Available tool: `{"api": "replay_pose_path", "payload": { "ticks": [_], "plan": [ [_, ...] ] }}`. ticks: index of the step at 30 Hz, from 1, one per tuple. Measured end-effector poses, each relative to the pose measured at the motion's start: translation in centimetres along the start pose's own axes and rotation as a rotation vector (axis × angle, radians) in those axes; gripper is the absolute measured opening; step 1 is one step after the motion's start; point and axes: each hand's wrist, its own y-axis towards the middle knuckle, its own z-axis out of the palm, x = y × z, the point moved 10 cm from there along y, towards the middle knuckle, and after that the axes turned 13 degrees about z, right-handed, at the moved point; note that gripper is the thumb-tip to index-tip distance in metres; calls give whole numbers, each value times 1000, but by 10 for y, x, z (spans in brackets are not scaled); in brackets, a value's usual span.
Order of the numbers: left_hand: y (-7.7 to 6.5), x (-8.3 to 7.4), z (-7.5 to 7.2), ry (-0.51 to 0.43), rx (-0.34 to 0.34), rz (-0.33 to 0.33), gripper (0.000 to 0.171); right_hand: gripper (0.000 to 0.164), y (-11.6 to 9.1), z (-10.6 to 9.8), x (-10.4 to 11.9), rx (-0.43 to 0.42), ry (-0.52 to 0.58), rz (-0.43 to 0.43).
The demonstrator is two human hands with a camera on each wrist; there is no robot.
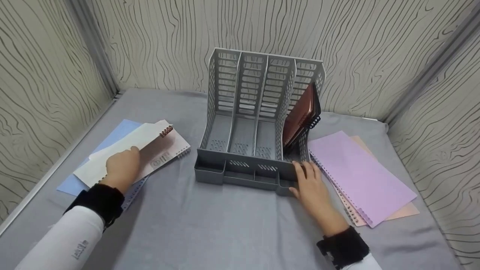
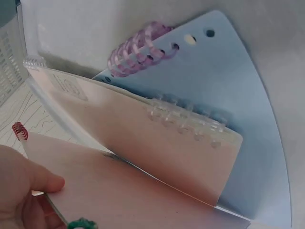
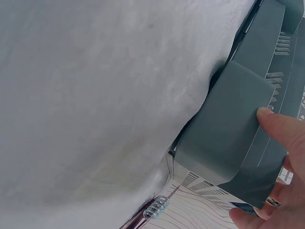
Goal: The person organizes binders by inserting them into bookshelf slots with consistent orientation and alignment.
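My left hand (image 1: pixel 123 167) pinches the edge of a spiral notebook (image 2: pixel 114 186) with a pale cover and coloured coils, its thumb on top. That notebook is raised at an angle over a second pale notebook (image 1: pixel 178 144) with clear coils. Beneath both lies a blue notebook (image 2: pixel 252 129) with purple coils. My right hand (image 1: pixel 313 191) holds the front right corner of a grey file organizer (image 1: pixel 245 183). In the right wrist view the thumb (image 3: pixel 281 129) presses the rim of its small front compartment, and the other fingers reach round the side, partly hidden.
Dark red and black notebooks (image 1: pixel 300 118) lean in the organizer's rightmost slot. A purple notebook (image 1: pixel 363 176) lies over a peach one (image 1: pixel 405 212) on the right of the grey cloth (image 1: pixel 210 232). Patterned panels (image 1: pixel 157 48) stand around the back and sides.
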Motion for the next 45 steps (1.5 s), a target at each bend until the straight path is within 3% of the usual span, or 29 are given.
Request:
{"api": "replay_pose_path", "payload": {
  "ticks": [7, 12, 18, 26, 35, 40, 45],
  "plan": [
    [0, -3, -19, 88, -151, 51, 26, 77, 1, 1, -1, 15, 7, 15],
    [1, -4, -30, 93, -190, 54, 31, 77, 0, 3, -1, 28, -2, 19],
    [1, -2, -44, 39, -253, 59, 35, 76, 0, 1, 0, 16, -1, 16],
    [-3, -4, -59, -2, -390, 98, 37, 74, -1, 1, 1, 5, -12, 6],
    [-6, -4, -74, -39, -510, 92, 39, 76, 0, 4, -3, 18, 0, 17],
    [-10, -1, -82, -148, -582, 66, 28, 76, 0, 3, -3, 14, 13, 13],
    [-9, 5, -81, -242, -580, 12, 24, 76, 0, 2, -3, 12, 13, 12]
  ]
}}
